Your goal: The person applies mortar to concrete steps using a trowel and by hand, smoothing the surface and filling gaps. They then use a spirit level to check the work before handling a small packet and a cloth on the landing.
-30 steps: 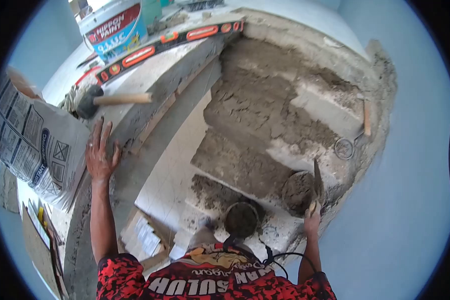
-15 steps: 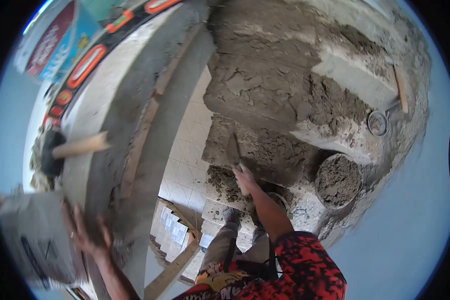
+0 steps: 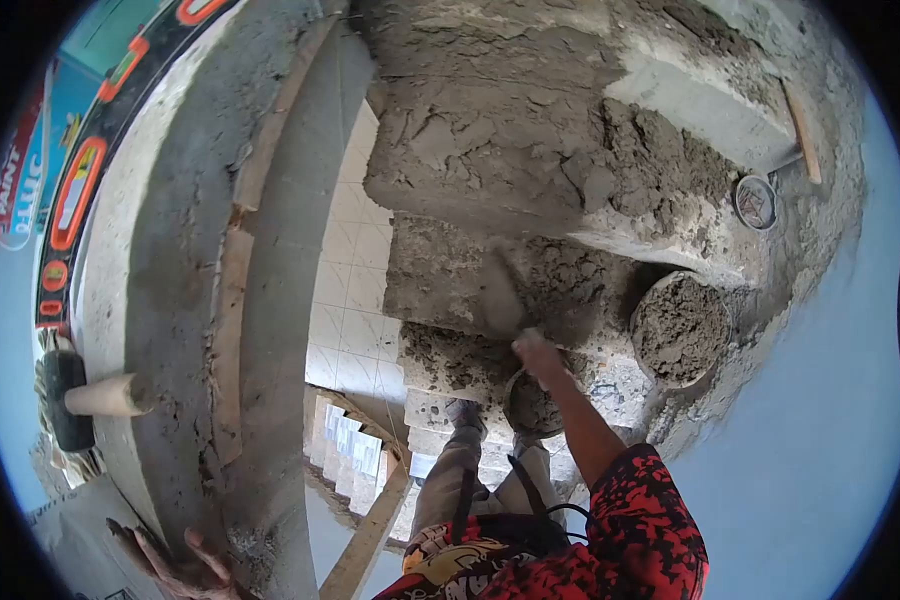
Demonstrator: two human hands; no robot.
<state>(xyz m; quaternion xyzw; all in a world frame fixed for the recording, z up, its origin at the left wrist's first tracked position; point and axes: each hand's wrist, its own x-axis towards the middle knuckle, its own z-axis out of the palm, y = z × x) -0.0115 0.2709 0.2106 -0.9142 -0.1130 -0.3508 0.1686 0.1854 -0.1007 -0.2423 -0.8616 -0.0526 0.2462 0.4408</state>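
Note:
My right hand [image 3: 542, 358] is closed round the handle of a trowel [image 3: 505, 295], whose blurred blade lies over the step [image 3: 435, 270] coated with grey mortar. Just below that hand is a bucket of mortar [image 3: 533, 405], partly hidden by my forearm. At the lower left my left hand [image 3: 180, 570], fingers spread, rests by the concrete ledge [image 3: 160, 440] and a grey sack [image 3: 85, 540]. Nothing shows in its grasp.
A larger bucket of mortar [image 3: 680, 330] stands on the right, near a small round container [image 3: 755, 202]. A mallet [image 3: 105, 398] and an orange-and-black level [image 3: 78, 195] lie along the left ledge. Stairs [image 3: 350, 455] descend below.
My right hand has moved right and slightly down with the trowel. My left hand sits lower in view. The camera view has shifted, and the bucket by my feet shows more.

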